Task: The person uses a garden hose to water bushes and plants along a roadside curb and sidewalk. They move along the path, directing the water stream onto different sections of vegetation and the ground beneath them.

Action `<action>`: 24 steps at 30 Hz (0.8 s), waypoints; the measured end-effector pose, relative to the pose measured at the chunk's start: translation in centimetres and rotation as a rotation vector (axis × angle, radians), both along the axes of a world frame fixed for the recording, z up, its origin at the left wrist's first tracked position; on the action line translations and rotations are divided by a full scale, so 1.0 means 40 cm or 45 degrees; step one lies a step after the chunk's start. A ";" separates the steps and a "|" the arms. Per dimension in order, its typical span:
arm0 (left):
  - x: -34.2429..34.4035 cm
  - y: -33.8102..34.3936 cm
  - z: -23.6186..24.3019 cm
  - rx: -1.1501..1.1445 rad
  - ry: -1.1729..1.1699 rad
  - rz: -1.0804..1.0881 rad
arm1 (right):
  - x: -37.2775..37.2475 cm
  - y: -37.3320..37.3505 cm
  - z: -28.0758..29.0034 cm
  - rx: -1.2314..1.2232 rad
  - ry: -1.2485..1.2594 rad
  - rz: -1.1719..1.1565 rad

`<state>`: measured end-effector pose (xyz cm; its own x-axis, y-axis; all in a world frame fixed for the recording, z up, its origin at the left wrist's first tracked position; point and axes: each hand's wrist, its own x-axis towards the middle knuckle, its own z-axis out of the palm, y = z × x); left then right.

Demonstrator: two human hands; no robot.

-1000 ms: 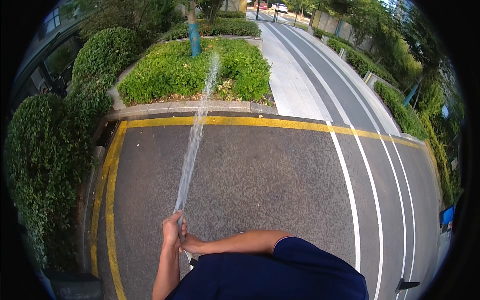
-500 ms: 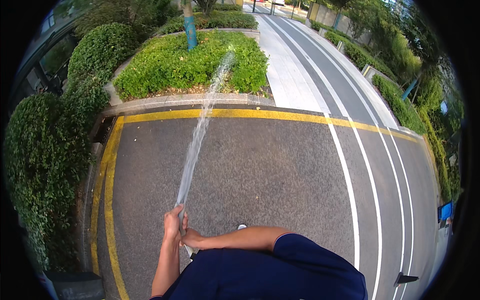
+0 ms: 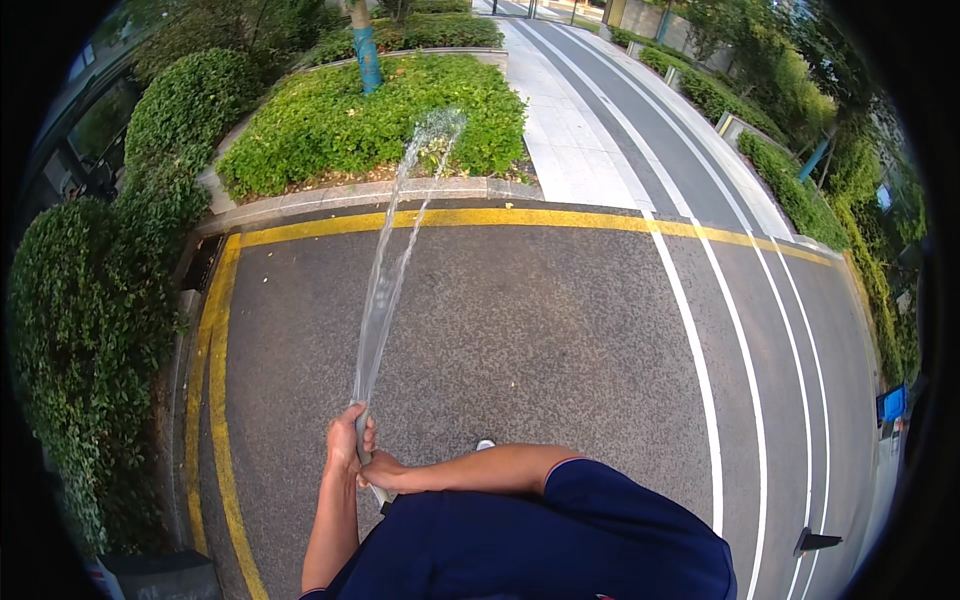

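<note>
My left hand (image 3: 346, 436) is closed round the end of a grey hose (image 3: 360, 420), with the thumb lying along it near the outlet. Just below, my right hand (image 3: 385, 473) grips the same hose. A water jet (image 3: 377, 320) leaves the hose in two strands and arcs forward across the paved ground, reaching the bright green low shrubs (image 3: 310, 125) of a curbed bed. A tree trunk wrapped in blue (image 3: 367, 66) stands in that bed.
Dark hedges (image 3: 85, 320) line the left, beside a drain grate (image 3: 203, 262). A yellow line (image 3: 450, 218) crosses the asphalt (image 3: 540, 330) before the bed's curb (image 3: 420, 192). A striped path (image 3: 580, 130) runs away at right, bordered by planting (image 3: 785, 190).
The jet has split into two clearer strands, and its far spray lands slightly right of where it was a second ago. The scene has risen slightly in view; both hands still grip the hose.
</note>
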<state>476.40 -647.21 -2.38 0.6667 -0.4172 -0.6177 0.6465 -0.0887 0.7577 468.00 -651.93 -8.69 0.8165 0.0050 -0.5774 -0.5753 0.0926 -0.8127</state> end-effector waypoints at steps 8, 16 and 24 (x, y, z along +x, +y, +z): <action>-0.015 0.023 0.004 -0.135 -0.016 0.031 | 0.012 -0.008 -0.007 0.010 0.073 0.116; -0.028 0.024 0.029 -0.055 -0.076 0.088 | 0.008 0.002 -0.026 -0.025 0.044 0.131; -0.027 0.029 0.019 -0.112 -0.102 0.085 | 0.011 -0.005 -0.027 -0.046 0.032 0.164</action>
<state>475.33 -646.06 -1.61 0.7405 -0.4205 -0.5242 0.5857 0.0212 0.8103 468.45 -652.12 -9.76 0.7957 0.0874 -0.5993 -0.6007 -0.0127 -0.7994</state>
